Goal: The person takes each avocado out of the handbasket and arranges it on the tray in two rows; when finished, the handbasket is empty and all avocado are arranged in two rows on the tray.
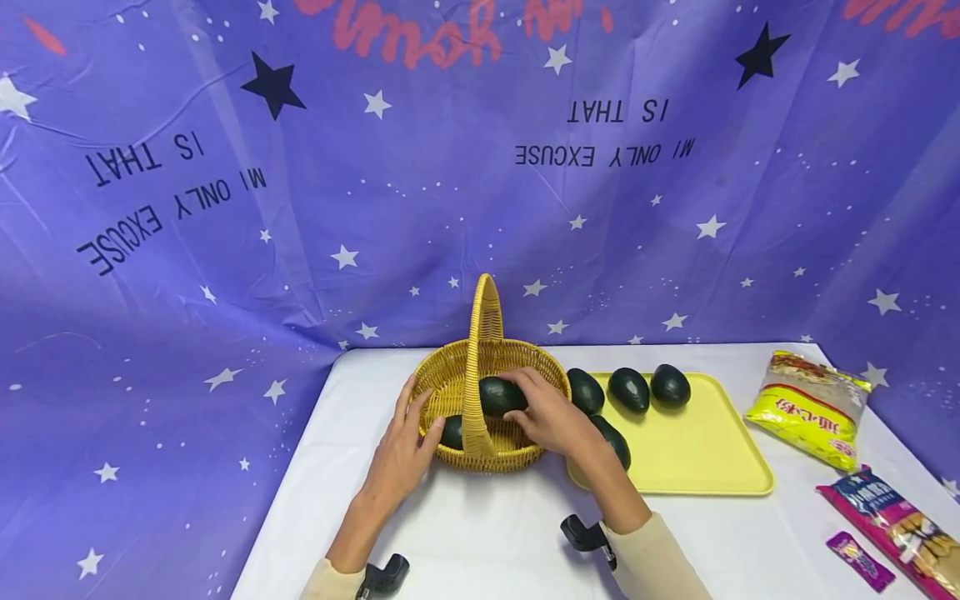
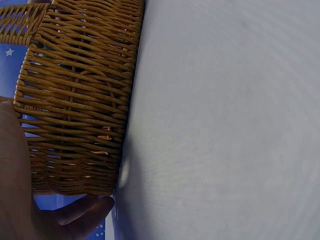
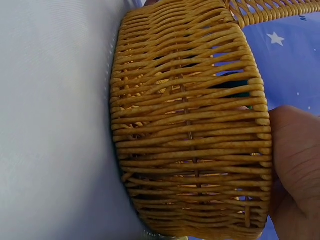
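A yellow wicker basket (image 1: pixel 517 459) with a tall arched handle stands on the white table. My left hand (image 1: pixel 396 458) holds its left side, fingers around the outside and thumb at the front rim. One dark green avocado (image 1: pixel 452 433) lies inside, partly behind the handle. Over the basket's right half, my right hand (image 1: pixel 551 412) grips another avocado (image 1: pixel 498 397) between thumb and fingers. Both wrist views show mostly the woven wall (image 2: pixel 80 100), which hides the held fruit from the right wrist camera except for a dark patch through the weave.
Right of the basket lies a yellow tray (image 1: pixel 697 454) bearing several avocados (image 1: pixel 628 390), one partly behind my right forearm. Farther right are a yellow-and-clear bag (image 1: pixel 810 408), a pink-and-blue snack packet (image 1: pixel 892 525) and a small purple packet (image 1: pixel 860 562). A purple star-printed cloth (image 1: pixel 450 208) hangs behind.
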`<act>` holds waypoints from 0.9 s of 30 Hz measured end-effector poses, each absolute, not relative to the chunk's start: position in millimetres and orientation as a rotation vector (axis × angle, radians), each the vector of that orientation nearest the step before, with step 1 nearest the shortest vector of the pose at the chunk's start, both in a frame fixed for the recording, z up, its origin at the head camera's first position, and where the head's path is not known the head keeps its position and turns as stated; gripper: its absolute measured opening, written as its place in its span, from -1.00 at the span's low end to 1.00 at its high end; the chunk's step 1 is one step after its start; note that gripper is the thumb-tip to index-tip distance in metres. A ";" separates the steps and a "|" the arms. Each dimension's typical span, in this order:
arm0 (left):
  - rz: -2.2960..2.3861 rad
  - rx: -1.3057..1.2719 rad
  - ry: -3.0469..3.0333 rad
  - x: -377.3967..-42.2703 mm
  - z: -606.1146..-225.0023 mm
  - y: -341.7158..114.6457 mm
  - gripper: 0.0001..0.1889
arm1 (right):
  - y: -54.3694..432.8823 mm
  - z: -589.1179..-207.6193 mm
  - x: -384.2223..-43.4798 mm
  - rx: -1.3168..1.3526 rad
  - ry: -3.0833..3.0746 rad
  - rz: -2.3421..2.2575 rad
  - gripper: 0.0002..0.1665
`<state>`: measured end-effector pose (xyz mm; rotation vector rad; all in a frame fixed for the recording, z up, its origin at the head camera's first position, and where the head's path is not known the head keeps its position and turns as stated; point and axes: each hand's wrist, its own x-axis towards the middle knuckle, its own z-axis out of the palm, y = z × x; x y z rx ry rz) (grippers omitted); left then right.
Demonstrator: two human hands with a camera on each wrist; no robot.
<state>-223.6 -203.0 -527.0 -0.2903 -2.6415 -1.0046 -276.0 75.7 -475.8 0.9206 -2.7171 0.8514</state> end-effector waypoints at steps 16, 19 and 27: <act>-1.011 -0.288 -2.641 -223.8 -528.9 -204.7 -0.34 | 87.9 -474.9 -269.5 0.885 -2.688 0.835 -0.27; -1.014 -0.293 -2.638 -223.8 -529.0 -204.5 -0.34 | 89.8 -473.4 -268.0 0.882 -2.676 0.837 -0.27; -1.009 -0.304 -2.630 -224.2 -528.7 -203.5 -0.34 | 98.1 -470.3 -265.1 0.878 -2.641 0.865 -0.26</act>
